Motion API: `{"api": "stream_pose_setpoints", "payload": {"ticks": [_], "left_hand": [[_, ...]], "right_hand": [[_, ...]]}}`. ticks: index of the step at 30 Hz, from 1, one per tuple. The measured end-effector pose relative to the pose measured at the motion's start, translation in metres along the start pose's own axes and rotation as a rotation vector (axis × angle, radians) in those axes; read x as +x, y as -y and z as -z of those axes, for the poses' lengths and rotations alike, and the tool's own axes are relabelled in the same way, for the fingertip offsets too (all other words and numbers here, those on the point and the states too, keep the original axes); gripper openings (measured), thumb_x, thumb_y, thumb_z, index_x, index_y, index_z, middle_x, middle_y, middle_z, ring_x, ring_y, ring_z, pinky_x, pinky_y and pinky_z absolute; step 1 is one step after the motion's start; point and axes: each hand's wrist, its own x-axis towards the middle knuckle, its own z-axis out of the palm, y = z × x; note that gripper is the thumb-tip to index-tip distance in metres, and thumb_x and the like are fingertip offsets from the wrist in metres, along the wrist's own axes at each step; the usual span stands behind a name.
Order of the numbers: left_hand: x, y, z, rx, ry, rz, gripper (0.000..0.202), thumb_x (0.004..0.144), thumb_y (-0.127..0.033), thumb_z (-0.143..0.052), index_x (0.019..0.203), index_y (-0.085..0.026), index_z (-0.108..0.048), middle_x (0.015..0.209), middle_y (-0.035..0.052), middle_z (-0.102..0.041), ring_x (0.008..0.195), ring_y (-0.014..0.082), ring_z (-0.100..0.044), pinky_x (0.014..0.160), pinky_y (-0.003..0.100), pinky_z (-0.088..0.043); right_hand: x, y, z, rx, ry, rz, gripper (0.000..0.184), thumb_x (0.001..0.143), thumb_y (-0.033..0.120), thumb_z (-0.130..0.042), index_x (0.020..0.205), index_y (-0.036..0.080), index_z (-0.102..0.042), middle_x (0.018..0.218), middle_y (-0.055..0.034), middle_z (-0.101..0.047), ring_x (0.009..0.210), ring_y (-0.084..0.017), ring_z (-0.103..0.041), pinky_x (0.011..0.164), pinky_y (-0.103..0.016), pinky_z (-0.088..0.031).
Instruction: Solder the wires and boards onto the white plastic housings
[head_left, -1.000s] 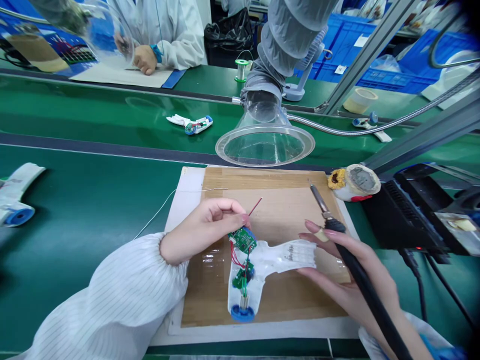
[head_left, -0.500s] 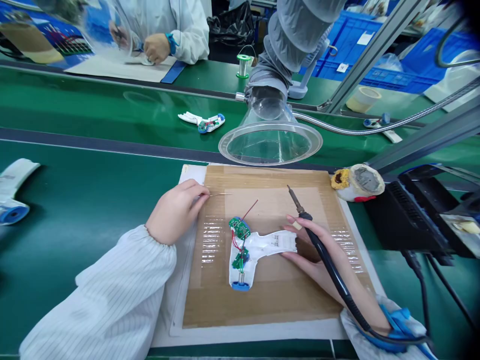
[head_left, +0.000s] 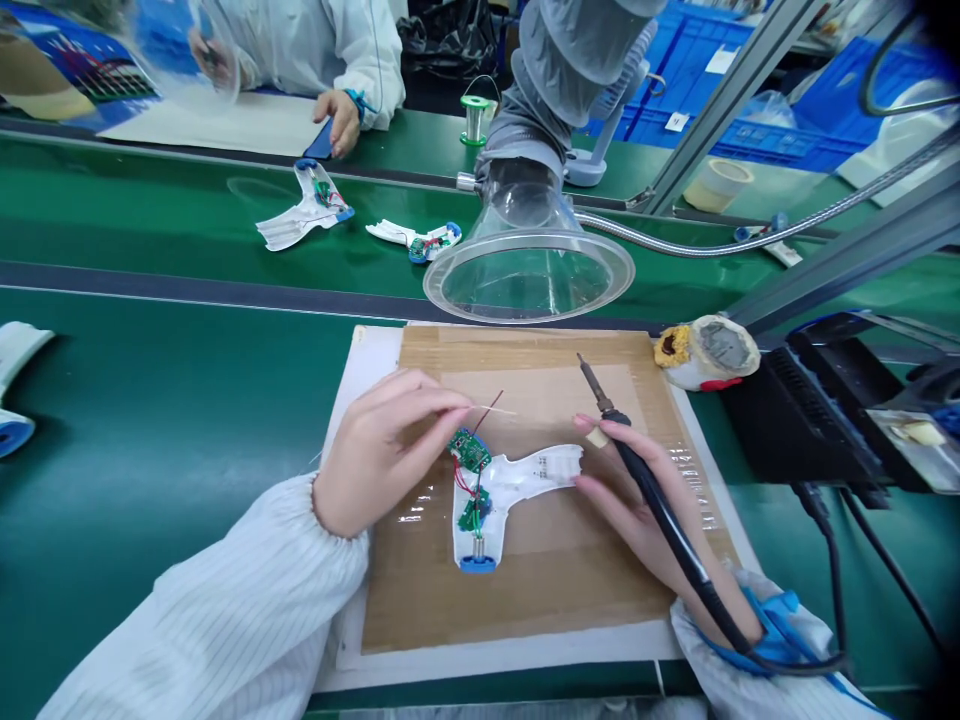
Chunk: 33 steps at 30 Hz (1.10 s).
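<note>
My left hand (head_left: pixel 397 450) pinches a thin strand of solder wire (head_left: pixel 495 409) between thumb and forefinger; its tip points right, above the upper green circuit board (head_left: pixel 470 450). That board and a lower one (head_left: pixel 473 512) lie in a white gun-shaped plastic shell (head_left: pixel 521 486) with a blue end ring (head_left: pixel 478 565). A dark red wire (head_left: pixel 487 415) sticks up from the upper board. My right hand (head_left: pixel 619 510) is closed on a soldering iron (head_left: pixel 651 490), its tip up and apart from the boards. Thumb and fingertips are beside the shell's handle end.
Beneath the shell lies a taped cardboard mat (head_left: pixel 555 610). A clear fume hood (head_left: pixel 529 275) hangs beyond it. Right are a tip-cleaning pot (head_left: pixel 716 355) and black soldering station (head_left: pixel 795 420). Similar shells (head_left: pixel 304 210) lie on the green strip, near a co-worker's hand (head_left: pixel 341 120).
My left hand has moved right with the solder wire, over the upper board. Another white shell now lies on the green strip, near the co-worker's hand, which has opened and shifted right.
</note>
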Motion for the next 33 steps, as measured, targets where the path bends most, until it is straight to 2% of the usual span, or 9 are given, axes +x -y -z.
{"api": "stream_pose_setpoints", "payload": {"ticks": [3,5,7,10,12,14,16,21,33], "left_hand": [[-0.001,-0.011,-0.011,-0.005,0.033,-0.026,0.012,0.100,-0.011,-0.069,0.104,-0.018,-0.078,0.083,0.0005,-0.065,0.077,0.0131,-0.059,0.069,0.027,-0.048],[-0.004,-0.015,-0.018,0.004,0.059,-0.046,0.013,0.100,-0.012,-0.069,0.104,-0.019,-0.080,0.081,0.0007,-0.061,0.078,0.0143,-0.056,0.068,0.027,-0.047],[-0.007,-0.015,-0.023,0.012,0.077,-0.078,0.014,0.101,-0.014,-0.069,0.104,-0.020,-0.081,0.080,0.0004,-0.058,0.078,0.0152,-0.054,0.074,0.030,-0.051],[-0.011,-0.012,-0.028,0.040,0.117,-0.109,0.017,0.101,-0.015,-0.067,0.104,-0.022,-0.083,0.082,-0.0003,-0.056,0.078,0.0151,-0.055,0.102,0.046,-0.053],[-0.013,-0.010,-0.030,0.053,0.151,-0.115,0.020,0.102,-0.015,-0.065,0.106,-0.024,-0.083,0.084,-0.0007,-0.056,0.078,0.0143,-0.056,0.115,0.057,-0.047],[-0.015,-0.008,-0.032,0.061,0.163,-0.116,0.020,0.103,-0.015,-0.064,0.106,-0.024,-0.083,0.084,-0.0007,-0.055,0.079,0.0143,-0.057,0.117,0.061,-0.045],[-0.016,-0.007,-0.033,0.077,0.140,-0.125,0.019,0.102,-0.016,-0.065,0.102,-0.023,-0.082,0.083,-0.0006,-0.054,0.080,0.0149,-0.057,0.117,0.062,-0.045],[-0.016,-0.006,-0.039,0.143,0.106,-0.158,0.016,0.101,-0.016,-0.066,0.096,-0.022,-0.080,0.084,-0.0003,-0.052,0.080,0.0158,-0.055,0.115,0.062,-0.047],[-0.016,-0.004,-0.039,0.166,0.126,-0.147,0.017,0.100,-0.019,-0.066,0.096,-0.024,-0.081,0.083,0.0004,-0.056,0.080,0.0161,-0.059,0.114,0.057,-0.051]], "right_hand": [[-0.002,0.007,0.004,0.002,-0.212,-0.086,0.028,0.108,0.028,-0.063,0.135,0.030,-0.067,0.100,0.0000,-0.084,0.100,-0.020,-0.082,0.098,-0.035,-0.065],[-0.006,0.008,0.006,0.064,-0.335,-0.121,0.023,0.110,0.035,-0.061,0.129,0.029,-0.072,0.076,0.0039,-0.077,0.073,-0.016,-0.078,0.081,-0.032,-0.064],[-0.010,0.006,0.007,0.129,-0.454,-0.135,0.023,0.108,0.041,-0.064,0.122,0.028,-0.076,0.073,0.0045,-0.073,0.059,-0.013,-0.069,0.068,-0.029,-0.060],[-0.018,0.004,0.006,0.163,-0.564,-0.200,0.018,0.104,0.039,-0.071,0.113,0.027,-0.080,0.092,0.0001,-0.077,0.061,-0.011,-0.067,0.063,-0.027,-0.056],[-0.023,0.005,0.004,0.212,-0.565,-0.207,0.018,0.105,0.038,-0.068,0.110,0.026,-0.080,0.092,-0.0008,-0.077,0.058,-0.011,-0.065,0.057,-0.026,-0.054],[-0.028,0.008,0.003,0.232,-0.546,-0.160,0.023,0.109,0.039,-0.061,0.105,0.025,-0.080,0.084,-0.0003,-0.076,0.053,-0.011,-0.061,0.049,-0.025,-0.049],[-0.031,0.010,0.003,0.176,-0.482,-0.109,0.025,0.109,0.037,-0.059,0.101,0.025,-0.080,0.082,-0.0003,-0.076,0.052,-0.011,-0.061,0.047,-0.025,-0.047],[-0.032,0.013,0.007,0.088,-0.264,0.001,0.017,0.106,0.033,-0.064,0.102,0.025,-0.079,0.074,0.0005,-0.074,0.058,-0.016,-0.065,0.060,-0.031,-0.055],[-0.029,0.015,0.008,-0.011,-0.177,0.003,0.017,0.107,0.034,-0.062,0.103,0.028,-0.077,0.075,0.0003,-0.076,0.059,-0.017,-0.067,0.063,-0.034,-0.059]]}}
